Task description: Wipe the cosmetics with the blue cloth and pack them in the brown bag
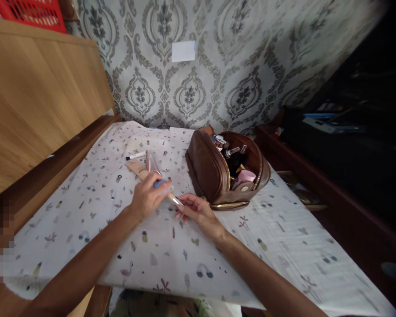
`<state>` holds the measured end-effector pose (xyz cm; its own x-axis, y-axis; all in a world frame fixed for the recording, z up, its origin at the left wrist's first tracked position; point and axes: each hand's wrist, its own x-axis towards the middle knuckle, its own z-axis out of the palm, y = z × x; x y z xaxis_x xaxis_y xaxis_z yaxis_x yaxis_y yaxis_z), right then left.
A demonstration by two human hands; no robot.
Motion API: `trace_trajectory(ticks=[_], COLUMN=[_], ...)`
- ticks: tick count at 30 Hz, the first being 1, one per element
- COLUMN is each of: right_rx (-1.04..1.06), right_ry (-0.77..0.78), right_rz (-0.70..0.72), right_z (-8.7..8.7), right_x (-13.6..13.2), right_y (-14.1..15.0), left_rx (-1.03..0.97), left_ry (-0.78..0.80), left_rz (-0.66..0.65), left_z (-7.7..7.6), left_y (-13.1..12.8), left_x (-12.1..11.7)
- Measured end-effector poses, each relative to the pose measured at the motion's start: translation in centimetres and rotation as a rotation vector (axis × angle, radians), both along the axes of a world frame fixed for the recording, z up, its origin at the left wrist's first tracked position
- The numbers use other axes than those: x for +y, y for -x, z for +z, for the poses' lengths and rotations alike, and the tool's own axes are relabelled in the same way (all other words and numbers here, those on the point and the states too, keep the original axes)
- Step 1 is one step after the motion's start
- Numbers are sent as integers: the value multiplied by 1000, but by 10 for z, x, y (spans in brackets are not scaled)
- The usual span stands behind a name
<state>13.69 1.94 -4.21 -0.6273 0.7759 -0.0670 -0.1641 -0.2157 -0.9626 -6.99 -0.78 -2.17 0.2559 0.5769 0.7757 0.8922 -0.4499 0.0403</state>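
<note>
My left hand point(148, 196) is closed round a thin stick-shaped cosmetic item point(167, 192) with a blue part and a silver tip. My right hand point(198, 213) pinches the silver tip end of that same item, just in front of a brown leather makeup bag point(208, 169). The bag stands unzipped on a white patterned cloth point(171, 246), with several small cosmetics point(237, 165) inside it. Behind my left hand lie a black-and-white pen point(136, 155), a tan flat packet point(137, 168) and a thin pinkish stick point(148, 160).
A wooden board point(36, 97) rises at the left beside a dark wood rail point(62, 158). Patterned wallpaper with a white paper note point(184, 51) is behind. A red basket point(33, 12) sits top left. Dark furniture with clutter point(330, 123) fills the right.
</note>
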Motion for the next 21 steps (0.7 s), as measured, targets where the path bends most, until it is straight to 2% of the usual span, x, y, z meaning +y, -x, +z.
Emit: trace_trajectory(ticks=[2, 4, 15, 19, 21], right_rx=[1, 5, 39, 44, 37], right_ry=[-6, -14, -11, -68, -103], right_rz=[-30, -35, -104, -142, -146], right_z=[0, 1, 3, 1, 1], right_x=[0, 0, 1, 3, 3], right_y=[-1, -2, -4, -5, -5], left_rx=[94, 139, 31, 6, 2], left_ry=[-20, -6, 66, 75, 66], left_rz=[-56, -56, 244, 262, 217], left_z=[-2, -3, 2, 2, 2], left_y=[-9, -12, 21, 21, 15], left_x=[-3, -3, 9, 8, 6])
